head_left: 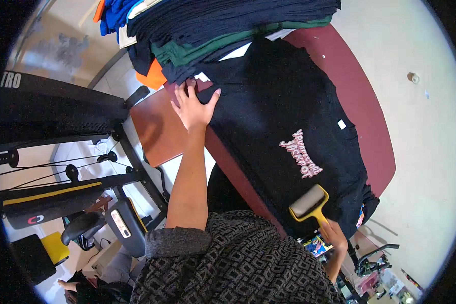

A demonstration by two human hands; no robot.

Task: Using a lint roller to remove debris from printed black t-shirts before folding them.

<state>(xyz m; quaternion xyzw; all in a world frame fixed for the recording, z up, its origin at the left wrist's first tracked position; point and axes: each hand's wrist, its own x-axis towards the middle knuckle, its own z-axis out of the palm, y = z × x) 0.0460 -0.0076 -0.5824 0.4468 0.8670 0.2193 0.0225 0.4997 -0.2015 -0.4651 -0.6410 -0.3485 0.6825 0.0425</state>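
A black T-shirt (273,96) lies spread out, with a red-and-white printed design (302,156) on it and a small white label (341,124) at its neckline. My left hand (193,107) rests at the shirt's edge on the left, fingers spread apart. In my right hand (333,235) is the handle of a lint roller (309,200) with a yellow frame and a pale roll. The roller is over the shirt's near part, below the print; whether it touches the cloth I cannot tell. Colourful printed fabric (317,245) shows beside my right hand.
The shirt lies on a dark red table (372,137). A stack of folded dark garments (233,25), with green and blue ones, stands at the far end. Left of the table are a brown seat (157,129) and exercise equipment (61,109). Another person's hand (66,285) shows at the lower left.
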